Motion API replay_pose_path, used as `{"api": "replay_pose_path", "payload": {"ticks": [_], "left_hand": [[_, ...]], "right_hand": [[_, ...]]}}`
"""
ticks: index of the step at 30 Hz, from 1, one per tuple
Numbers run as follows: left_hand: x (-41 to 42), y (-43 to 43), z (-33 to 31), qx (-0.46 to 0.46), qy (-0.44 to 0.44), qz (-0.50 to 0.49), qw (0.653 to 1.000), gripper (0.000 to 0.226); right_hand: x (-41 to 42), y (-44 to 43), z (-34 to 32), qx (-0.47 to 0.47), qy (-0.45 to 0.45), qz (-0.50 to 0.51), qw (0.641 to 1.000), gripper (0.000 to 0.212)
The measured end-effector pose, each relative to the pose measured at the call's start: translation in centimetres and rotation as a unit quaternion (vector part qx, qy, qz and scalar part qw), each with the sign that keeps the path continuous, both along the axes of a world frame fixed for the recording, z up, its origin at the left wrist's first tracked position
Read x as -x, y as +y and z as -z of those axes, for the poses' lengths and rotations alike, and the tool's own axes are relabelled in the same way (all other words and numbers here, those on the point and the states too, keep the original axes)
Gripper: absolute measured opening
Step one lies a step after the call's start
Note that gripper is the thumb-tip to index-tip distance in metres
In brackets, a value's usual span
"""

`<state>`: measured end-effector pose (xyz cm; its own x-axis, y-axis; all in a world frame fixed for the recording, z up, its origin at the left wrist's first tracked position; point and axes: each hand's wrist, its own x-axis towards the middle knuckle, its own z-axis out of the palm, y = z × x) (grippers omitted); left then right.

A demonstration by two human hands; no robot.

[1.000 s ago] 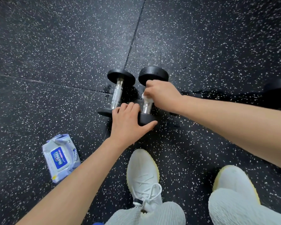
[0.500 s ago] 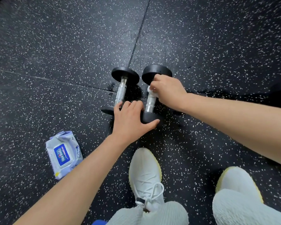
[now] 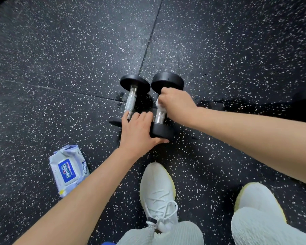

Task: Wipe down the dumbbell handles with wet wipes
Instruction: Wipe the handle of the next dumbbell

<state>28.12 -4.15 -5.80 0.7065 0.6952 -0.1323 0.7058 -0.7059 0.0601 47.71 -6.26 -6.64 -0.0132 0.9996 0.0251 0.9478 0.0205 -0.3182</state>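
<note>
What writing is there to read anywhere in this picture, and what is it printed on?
"Hu...": white brand word on the blue label of the wipes pack; the remaining letters are too blurred to read.
The same word along the pack's side: blurred.
Small print on the label: too small to read.
No text shows on the dumbbells or shoes.

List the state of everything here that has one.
Left dumbbell, lying on the floor, handle bare.
Right dumbbell, lying beside it, handle partly wrapped.
Wipe, bunched round the right handle.
Right hand, gripping the wipe.
Left hand, resting flat on the near heads.
Pack, flat on the floor, label up.
</note>
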Motion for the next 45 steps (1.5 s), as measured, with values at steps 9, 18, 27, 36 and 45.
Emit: {"api": "replay_pose_path", "payload": {"ticks": [9, 18, 27, 36, 45], "left_hand": [[0.3, -0.2, 0.6, -0.045, -0.016, 0.029, 0.998, 0.076], [1.0, 0.0, 1.2, -0.064, -0.057, 0.042, 0.995, 0.074], [0.7, -0.1, 0.8, -0.081, -0.072, 0.061, 0.992, 0.076], [1.2, 0.0, 0.6, -0.050, -0.053, 0.031, 0.997, 0.072], [1.5, 0.1, 0.5, -0.021, -0.056, 0.017, 0.998, 0.068]], "right_hand": [[-1.7, 0.0, 0.7, -0.029, -0.007, -0.032, 0.999, 0.004], [-1.0, -1.5, 0.7, -0.019, -0.063, -0.051, 0.997, 0.008], [-2.4, 0.8, 0.5, -0.031, -0.053, 0.018, 0.998, 0.007], [-2.0, 0.4, 0.6, -0.030, -0.002, -0.016, 0.999, 0.014], [0.2, -2.6, 1.1, 0.000, 0.053, -0.162, 0.985, 0.013]]}}
